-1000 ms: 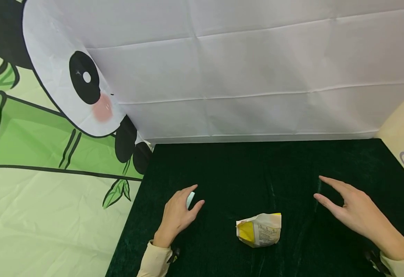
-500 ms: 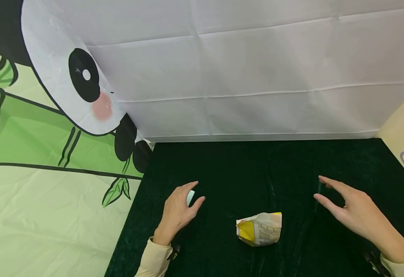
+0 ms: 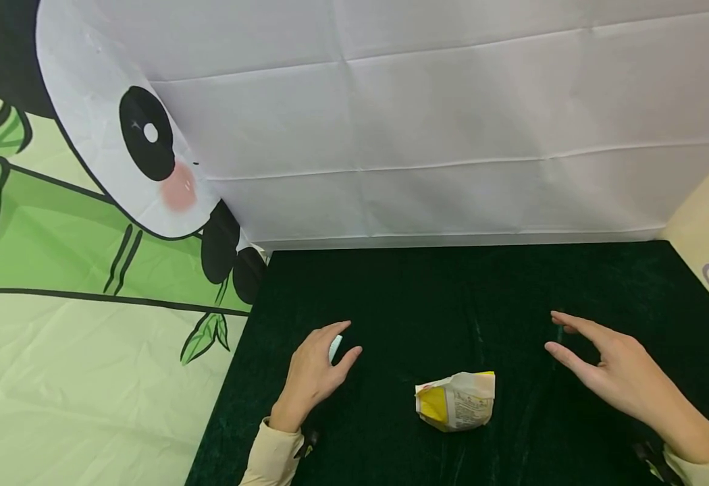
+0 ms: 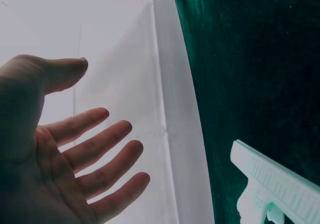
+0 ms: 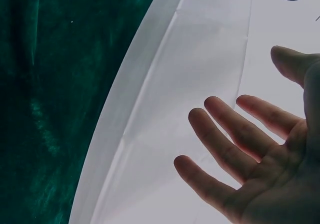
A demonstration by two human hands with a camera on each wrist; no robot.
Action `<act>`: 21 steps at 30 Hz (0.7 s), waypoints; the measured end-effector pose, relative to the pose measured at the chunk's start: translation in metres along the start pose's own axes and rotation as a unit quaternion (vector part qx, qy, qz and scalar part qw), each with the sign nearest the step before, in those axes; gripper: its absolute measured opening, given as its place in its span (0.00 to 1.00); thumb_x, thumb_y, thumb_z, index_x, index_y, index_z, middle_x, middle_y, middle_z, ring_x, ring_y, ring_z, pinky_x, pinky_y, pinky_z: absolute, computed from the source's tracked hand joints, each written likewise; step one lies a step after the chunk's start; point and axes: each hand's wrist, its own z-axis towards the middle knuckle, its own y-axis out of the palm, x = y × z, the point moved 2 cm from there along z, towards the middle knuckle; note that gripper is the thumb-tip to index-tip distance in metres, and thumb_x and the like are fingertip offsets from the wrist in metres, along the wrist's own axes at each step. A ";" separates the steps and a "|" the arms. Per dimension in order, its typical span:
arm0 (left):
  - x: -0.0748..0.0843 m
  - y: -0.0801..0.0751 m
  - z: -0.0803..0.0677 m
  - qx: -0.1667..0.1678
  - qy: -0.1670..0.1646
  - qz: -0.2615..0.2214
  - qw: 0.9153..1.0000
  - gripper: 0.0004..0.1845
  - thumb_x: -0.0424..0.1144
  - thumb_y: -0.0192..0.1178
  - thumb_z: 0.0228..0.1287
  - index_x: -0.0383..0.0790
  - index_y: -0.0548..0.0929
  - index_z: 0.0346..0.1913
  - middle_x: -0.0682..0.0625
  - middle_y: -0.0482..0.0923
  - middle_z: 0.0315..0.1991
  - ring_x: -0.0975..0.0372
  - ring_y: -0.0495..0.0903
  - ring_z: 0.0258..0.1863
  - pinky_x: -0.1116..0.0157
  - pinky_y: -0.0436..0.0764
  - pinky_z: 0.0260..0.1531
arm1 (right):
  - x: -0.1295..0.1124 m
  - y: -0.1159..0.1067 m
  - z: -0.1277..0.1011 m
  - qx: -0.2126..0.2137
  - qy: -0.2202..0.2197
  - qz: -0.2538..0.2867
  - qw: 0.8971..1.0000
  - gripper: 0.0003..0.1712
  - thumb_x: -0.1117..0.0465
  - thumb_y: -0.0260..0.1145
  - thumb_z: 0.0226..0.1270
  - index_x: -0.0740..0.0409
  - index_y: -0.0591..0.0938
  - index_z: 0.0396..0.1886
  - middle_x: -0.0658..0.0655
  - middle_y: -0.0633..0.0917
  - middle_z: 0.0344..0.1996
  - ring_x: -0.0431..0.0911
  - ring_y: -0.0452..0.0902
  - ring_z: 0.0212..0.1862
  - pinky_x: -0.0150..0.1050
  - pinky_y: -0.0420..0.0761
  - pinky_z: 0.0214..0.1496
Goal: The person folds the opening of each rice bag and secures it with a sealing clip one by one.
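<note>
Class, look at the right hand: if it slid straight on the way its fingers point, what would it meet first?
Probably nothing nearby: the right hand points up-left over bare dark cloth, passing beyond the crumpled packet. The white backdrop would likely come first, though depth is unclear.

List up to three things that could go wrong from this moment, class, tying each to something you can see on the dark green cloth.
1. The crumpled yellow-and-white packet lies between both hands, held by neither; two reaches at once could collide or knock it away.
2. A small pale object lies just beyond the open left hand; a careless sweep might push it toward the cloth's left edge.
3. The right hand hovers open, apart from the packet; its soft, crumpled shape may slip or crush when pinched.
</note>
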 end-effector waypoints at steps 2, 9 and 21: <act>0.000 0.001 0.000 -0.001 0.004 0.002 1.000 0.28 0.56 0.65 0.75 0.54 0.78 0.73 0.48 0.79 0.72 0.50 0.79 0.70 0.43 0.81 0.65 | -0.001 0.000 0.000 -0.002 0.000 0.000 1.000 0.30 0.51 0.74 0.73 0.60 0.81 0.68 0.66 0.88 0.59 0.49 0.83 0.46 0.35 0.77 0.37; 0.004 0.004 0.000 0.002 0.027 0.002 1.000 0.27 0.55 0.66 0.75 0.52 0.80 0.71 0.47 0.80 0.71 0.51 0.80 0.69 0.44 0.81 0.66 | -0.001 0.002 -0.001 0.005 -0.001 0.016 1.000 0.29 0.52 0.74 0.73 0.58 0.82 0.69 0.64 0.89 0.60 0.49 0.83 0.49 0.22 0.72 0.43; 0.011 0.011 -0.002 -0.020 0.030 0.003 0.999 0.28 0.56 0.65 0.75 0.53 0.79 0.72 0.50 0.79 0.72 0.53 0.78 0.71 0.45 0.81 0.67 | -0.006 0.002 -0.003 0.017 0.001 0.031 0.999 0.27 0.53 0.74 0.73 0.55 0.82 0.68 0.62 0.89 0.60 0.33 0.76 0.43 0.28 0.71 0.36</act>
